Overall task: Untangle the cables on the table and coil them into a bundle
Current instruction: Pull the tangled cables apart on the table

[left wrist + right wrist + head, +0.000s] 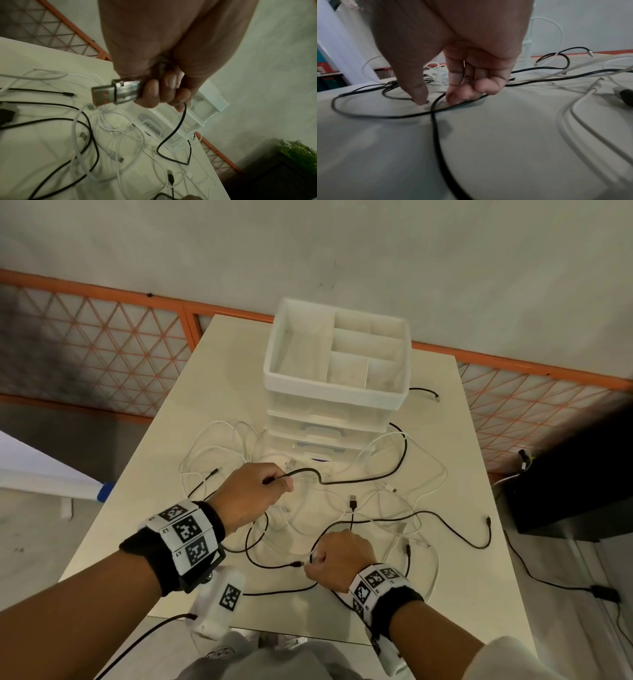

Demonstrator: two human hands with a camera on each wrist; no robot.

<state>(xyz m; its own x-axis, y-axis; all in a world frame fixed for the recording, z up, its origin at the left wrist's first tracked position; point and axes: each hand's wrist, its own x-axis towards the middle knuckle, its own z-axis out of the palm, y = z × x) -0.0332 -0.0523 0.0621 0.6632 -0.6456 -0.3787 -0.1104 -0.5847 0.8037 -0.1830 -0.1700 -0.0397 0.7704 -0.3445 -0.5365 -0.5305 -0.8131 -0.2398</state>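
Observation:
Several black and white cables [376,508] lie tangled across the beige table [191,412]. My left hand [253,494] is raised over the middle of the tangle. It grips a black cable [363,479] at its silver USB plug [116,93], and the cord [178,125] hangs down to the table. My right hand [339,559] is down near the front edge. Its thumb [419,94] and fingertips [453,97] touch the table on either side of another black cable [435,121], with a gap between them. A small black plug [296,564] lies just left of this hand.
A white drawer organizer [337,392] with an open compartment tray on top stands at the back centre. A black box [565,491] sits on the floor to the right, with more cords. An orange lattice barrier [102,344] runs behind the table.

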